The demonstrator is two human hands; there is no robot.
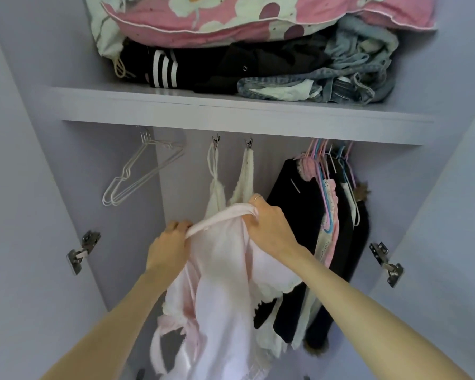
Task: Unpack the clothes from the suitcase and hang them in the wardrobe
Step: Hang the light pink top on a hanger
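Pink garment [220, 270] between both hands' grip

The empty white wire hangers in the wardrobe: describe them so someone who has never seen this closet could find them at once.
Start at the wardrobe shelf piled with folded clothes, then look just beneath it to the far left end. There a small bunch of empty white wire hangers dangles, tilted. Unlike the pink and blue hangers on the right, which carry dark garments, these are bare and thin.

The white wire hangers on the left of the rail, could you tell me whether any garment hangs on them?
No, the white wire hangers hang bare, apart from the clothes.
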